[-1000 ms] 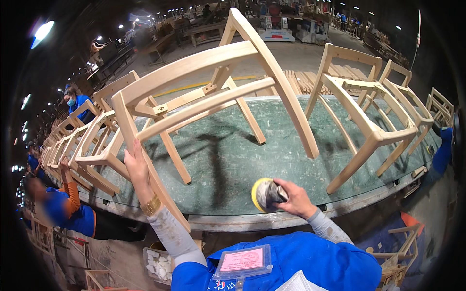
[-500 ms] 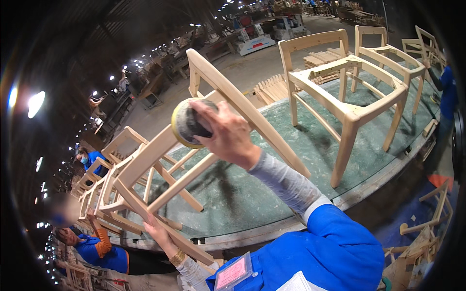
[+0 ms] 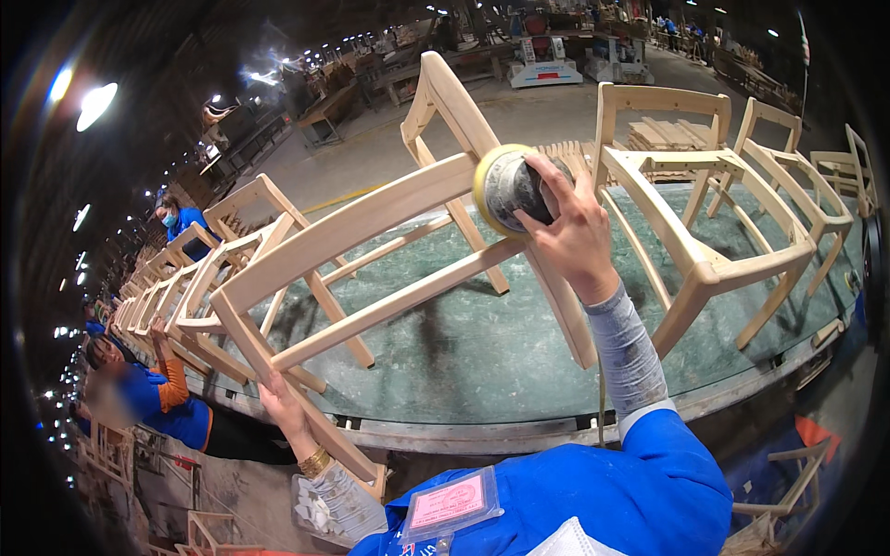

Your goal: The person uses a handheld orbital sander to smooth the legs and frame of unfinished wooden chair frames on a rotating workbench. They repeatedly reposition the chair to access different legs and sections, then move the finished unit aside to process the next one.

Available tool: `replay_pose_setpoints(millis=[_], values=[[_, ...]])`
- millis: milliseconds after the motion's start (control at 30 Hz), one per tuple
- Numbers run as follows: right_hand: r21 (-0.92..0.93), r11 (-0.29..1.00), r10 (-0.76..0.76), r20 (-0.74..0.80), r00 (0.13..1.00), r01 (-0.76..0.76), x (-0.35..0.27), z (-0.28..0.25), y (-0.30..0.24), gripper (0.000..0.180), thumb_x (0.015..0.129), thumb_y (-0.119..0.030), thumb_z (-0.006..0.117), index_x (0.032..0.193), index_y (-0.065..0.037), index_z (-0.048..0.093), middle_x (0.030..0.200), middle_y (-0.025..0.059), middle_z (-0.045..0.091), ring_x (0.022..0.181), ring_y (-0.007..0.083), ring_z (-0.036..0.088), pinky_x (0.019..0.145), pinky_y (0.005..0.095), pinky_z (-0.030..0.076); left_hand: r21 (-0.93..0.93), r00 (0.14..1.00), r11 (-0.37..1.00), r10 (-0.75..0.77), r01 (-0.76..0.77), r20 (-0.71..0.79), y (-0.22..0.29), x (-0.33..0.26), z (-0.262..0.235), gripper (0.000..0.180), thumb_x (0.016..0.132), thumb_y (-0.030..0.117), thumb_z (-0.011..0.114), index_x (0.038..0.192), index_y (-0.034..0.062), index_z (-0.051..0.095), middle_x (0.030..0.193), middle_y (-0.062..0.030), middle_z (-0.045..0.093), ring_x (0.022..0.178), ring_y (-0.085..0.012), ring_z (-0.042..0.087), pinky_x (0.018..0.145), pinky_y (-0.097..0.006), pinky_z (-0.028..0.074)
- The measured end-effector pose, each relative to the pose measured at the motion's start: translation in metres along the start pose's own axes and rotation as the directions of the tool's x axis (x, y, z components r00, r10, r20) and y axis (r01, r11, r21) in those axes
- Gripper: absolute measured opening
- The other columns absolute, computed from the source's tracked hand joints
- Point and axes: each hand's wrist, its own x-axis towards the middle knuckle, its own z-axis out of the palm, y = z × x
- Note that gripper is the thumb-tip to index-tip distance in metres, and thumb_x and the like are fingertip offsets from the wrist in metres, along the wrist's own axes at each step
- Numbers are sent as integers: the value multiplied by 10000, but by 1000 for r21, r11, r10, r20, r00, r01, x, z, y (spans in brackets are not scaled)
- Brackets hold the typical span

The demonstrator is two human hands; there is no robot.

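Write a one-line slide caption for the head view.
Right hand presses a round sander onto a tilted wooden chair frame, left hand gripping its leg, above the green workbench.

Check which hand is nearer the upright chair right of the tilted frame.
Right. The right hand holds the sander on the tilted frame, just left of the upright chair. The left hand grips the frame's leg, far left.

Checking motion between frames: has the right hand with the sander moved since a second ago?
Yes. The right hand and round sander went from low by the table edge up onto the tilted chair frame's top rail.
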Motion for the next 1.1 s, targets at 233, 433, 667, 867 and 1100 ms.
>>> replay_pose_setpoints(millis=[233,433,667,867,1100], values=[[-40,997,-72,31,997,73,-5,-3,13,640,670,-166,734,1256,-284,503,880,170,516,709,345,606,642,399,507,34,981,983,180,-178,-69,10,3,16,427,938,392,493,1097,-4,501,853,-24,531,690,-87,518,585,-231,430],[-37,994,-100,21,995,101,11,0,4,620,685,-167,729,1251,-276,501,903,180,506,672,351,604,618,399,505,-56,1000,998,28,-28,-5,32,-9,26,415,939,345,502,1112,-32,482,909,-68,552,758,-118,524,649,-249,444],[106,977,-197,97,976,187,-27,7,-37,670,599,-90,799,1208,-185,537,993,159,548,821,311,628,718,378,543,-15,996,996,89,-89,-15,11,-5,11,443,939,368,498,1110,-40,481,923,-74,545,805,-133,507,712,-268,433],[18,991,-129,-7,992,129,11,62,-71,575,765,-38,542,1293,-250,463,971,200,456,686,308,622,487,373,527,23,1000,1000,8,-8,27,12,-3,6,467,953,378,472,1125,-56,468,1006,-105,538,889,-164,504,788,-297,417],[73,996,35,78,996,-41,-11,49,-64,664,720,-56,610,1326,-253,423,997,223,441,645,322,631,538,395,553,-28,1000,999,21,-21,-2,16,-13,11,464,937,412,491,1069,-33,482,829,-49,515,674,-111,487,574,-264,415]])
